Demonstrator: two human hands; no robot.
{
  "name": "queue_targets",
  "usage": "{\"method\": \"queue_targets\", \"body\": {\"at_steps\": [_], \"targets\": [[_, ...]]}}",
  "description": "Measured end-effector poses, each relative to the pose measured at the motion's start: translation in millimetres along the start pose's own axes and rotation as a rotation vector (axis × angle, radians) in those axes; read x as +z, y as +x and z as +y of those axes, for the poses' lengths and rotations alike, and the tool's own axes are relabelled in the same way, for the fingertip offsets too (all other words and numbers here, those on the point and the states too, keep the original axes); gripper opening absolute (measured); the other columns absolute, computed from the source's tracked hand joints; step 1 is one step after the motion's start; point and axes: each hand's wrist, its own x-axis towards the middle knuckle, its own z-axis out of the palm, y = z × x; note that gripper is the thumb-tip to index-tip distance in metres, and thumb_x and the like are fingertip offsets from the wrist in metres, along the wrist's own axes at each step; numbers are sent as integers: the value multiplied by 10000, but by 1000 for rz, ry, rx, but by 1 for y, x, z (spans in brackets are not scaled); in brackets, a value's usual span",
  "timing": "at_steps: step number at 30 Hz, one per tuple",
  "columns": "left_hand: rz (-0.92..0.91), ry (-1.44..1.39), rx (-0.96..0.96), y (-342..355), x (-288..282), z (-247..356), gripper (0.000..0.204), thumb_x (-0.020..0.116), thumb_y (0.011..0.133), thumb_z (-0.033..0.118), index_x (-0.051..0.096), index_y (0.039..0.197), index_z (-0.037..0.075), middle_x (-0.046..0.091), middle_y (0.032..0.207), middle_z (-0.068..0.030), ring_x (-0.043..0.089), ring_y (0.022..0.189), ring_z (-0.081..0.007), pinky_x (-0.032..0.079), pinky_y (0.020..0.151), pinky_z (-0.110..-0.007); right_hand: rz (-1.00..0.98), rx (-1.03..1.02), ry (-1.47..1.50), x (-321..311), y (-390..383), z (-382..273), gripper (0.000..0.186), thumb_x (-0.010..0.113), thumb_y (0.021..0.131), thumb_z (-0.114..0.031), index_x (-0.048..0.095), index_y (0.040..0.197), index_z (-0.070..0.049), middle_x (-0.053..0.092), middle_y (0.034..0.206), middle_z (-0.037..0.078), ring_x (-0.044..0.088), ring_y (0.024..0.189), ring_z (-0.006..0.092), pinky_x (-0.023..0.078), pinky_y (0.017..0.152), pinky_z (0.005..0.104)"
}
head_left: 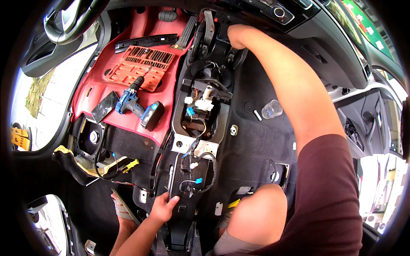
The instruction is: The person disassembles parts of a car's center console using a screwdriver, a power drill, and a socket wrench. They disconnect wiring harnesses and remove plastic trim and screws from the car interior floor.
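My left hand [163, 208] is at the rear of the centre tunnel, closed round the edge of a long black plastic duct [181, 213], thumb on top. My right arm reaches forward beneath the dashboard. Only the wrist end of my right hand [235, 36] shows beside the black front bracket [209, 30]; its fingers are hidden. Between the hands lies the opened tunnel, with a gear shifter mechanism [205, 100] and a wiring harness [213, 170]. A blue connector [198, 181] lies on its loose end.
On the red floor mat [141, 128] at left lie a blue cordless drill [132, 100], an orange bit case [141, 66], a black flat box [105, 106] and a black trim strip [145, 41]. A clear cup [271, 109] stands on the right floor. A yellow connector [130, 166] hangs near left.
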Motion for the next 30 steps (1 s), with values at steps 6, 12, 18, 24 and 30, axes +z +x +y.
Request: {"method": "queue_targets", "body": {"at_steps": [6,12,18,24,30], "targets": [[-16,8,-16,-3,-3,-4,404,672,1056,306,670,1223,-61,729,1072,-79,636,976,-130,525,899,-310,90,110,138,9,3,-6,338,707,749,31,803,1072,12,761,1171,211,741,1106,373,615,875,440],[-10,-31,-33,-6,3,2,381,667,1061,292,669,1215,-57,724,1059,-65,623,956,-121,520,882,-306,32,11,-1,-8,5,1,313,719,677,52,804,978,37,763,1100,237,749,1076,363,617,837,434],[4,-54,-13,-7,2,-4,346,663,1065,275,671,1181,-51,710,1026,-49,601,927,-110,509,845,-300,153,10,54,-5,-16,-11,389,680,756,106,790,1114,1,758,1184,204,735,1116,375,613,894,450],[7,86,16,0,-2,-6,358,672,1055,301,670,1116,-52,704,954,-52,574,873,-106,498,797,-314,117,72,39,-6,-18,-22,327,655,855,12,782,1155,-15,751,1228,184,733,1131,369,615,908,462],[-22,73,9,2,-5,-9,389,653,1064,316,673,1185,-53,713,1035,-47,601,949,-118,506,877,-312,169,35,19,11,-26,-10,348,615,927,-47,775,1234,-74,731,1313,144,714,1194,365,619,906,490]]}}
